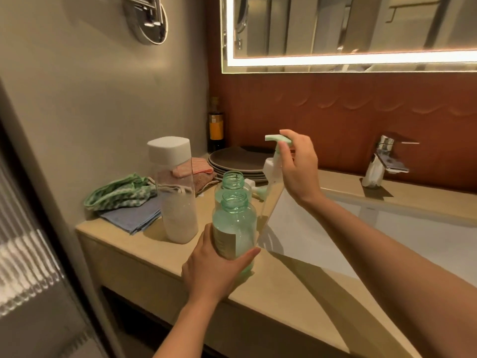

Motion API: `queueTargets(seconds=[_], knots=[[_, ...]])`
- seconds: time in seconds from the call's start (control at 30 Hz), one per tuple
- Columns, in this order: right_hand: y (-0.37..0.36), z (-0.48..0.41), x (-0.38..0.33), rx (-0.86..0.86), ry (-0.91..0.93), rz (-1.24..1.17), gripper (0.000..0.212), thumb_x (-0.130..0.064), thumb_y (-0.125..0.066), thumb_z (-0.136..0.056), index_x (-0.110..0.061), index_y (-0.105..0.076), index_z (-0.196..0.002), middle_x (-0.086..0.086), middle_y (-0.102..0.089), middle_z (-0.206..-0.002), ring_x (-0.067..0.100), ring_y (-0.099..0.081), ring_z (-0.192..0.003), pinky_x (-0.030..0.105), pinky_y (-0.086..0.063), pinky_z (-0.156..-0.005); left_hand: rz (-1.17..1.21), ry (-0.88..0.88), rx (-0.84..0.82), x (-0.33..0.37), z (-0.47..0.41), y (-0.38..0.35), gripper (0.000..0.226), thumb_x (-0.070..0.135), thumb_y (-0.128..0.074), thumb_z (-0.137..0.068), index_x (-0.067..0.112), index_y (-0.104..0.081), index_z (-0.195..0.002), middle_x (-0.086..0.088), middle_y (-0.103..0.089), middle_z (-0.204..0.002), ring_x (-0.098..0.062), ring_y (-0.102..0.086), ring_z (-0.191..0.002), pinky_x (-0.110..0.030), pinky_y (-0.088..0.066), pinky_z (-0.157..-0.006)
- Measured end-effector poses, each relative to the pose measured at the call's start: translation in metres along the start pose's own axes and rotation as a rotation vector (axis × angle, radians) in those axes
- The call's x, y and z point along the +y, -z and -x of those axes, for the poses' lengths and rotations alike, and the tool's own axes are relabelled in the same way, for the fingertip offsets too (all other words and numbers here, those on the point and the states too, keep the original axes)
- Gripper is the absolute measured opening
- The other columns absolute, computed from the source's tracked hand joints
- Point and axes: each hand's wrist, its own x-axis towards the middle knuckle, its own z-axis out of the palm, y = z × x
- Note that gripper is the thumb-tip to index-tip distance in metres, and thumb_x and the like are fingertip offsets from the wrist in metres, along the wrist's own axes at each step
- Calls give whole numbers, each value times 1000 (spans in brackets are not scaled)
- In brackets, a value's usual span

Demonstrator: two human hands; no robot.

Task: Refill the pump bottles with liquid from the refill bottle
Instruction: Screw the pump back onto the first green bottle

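Pump bottle (233, 228), green and uncapped, stands near the front edge of the surface (144, 254). Your left hand (214, 270) wraps its lower half, fingers curled round the label. Your right hand (296, 166) pinches the pump head (272, 164) at about 1 o'clock from the bottle, clear of the neck. Its dip tube (265, 202) hangs just beside the bottle, by the sink (361, 228) edge.

The step in hand looks like getting this pump out of the way. Let the tube drip before you lay it down, and keep the bottle braced upright.

A second open bottle (232, 180) stands just behind at 12 o'clock, with another pump (254, 189) lying beside it. The refill bottle (178, 202), white cap on, waits at 10 o'clock; you will need a free hand to open it. Cloths (124, 197) lie beyond it at 9 o'clock, plates (237, 161) sit at 12 and a tap (382, 158) at 2. The two open necks stand close together, so aim the pour carefully.
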Motion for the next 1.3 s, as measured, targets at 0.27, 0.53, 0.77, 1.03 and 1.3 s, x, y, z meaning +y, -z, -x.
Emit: queueTargets(seconds=[0.27, 0.53, 0.77, 1.03, 1.3], knots=[[34, -32, -61, 120, 201, -155, 33, -21, -40, -97, -4, -54, -122, 7, -55, -113, 10, -52, -98, 13, -42, -85, -2, 15, 4, -1, 0, 0, 100, 78, -61, -50, 27, -35, -132, 4, -56, -123, -22, -52, -115, -35, -39, -92], [43, -35, -95, 47, 266, -334, 35, -26, -36, -98, -4, -55, -118, 2, -59, -104, 16, -57, -94, 34, -51, -82, 2, 11, 47, -6, -3, -4, 81, 77, -66, -47, 34, -41, -111, 9, -61, -103, -22, -59, -100, -33, -41, -78], [31, -25, -92, 31, 210, -456, 31, -19, -36, -99, -4, -54, -119, -1, -58, -103, 12, -57, -93, 32, -52, -80, -10, -7, 59, -11, -4, -7, 84, 77, -63, -50, 33, -41, -118, 10, -60, -108, -20, -57, -105, -35, -44, -85], [21, -22, -80, -1, 131, -484, 33, -19, -36, -100, -2, -51, -124, 5, -56, -112, 14, -56, -98, 28, -51, -83, -3, -10, 66, -12, -4, -8, 96, 79, -62, -47, 35, -39, -129, 12, -58, -120, -17, -55, -112, -34, -42, -88], [1, 5, -72, -234, 123, -447, 31, -18, -41, -98, -6, -54, -124, 7, -58, -115, 10, -58, -100, 23, -49, -83, -28, 5, 41, -13, -6, -7, 110, 89, -47, -37, 35, -34, -133, 14, -55, -124, -16, -52, -115, -37, -43, -94]])
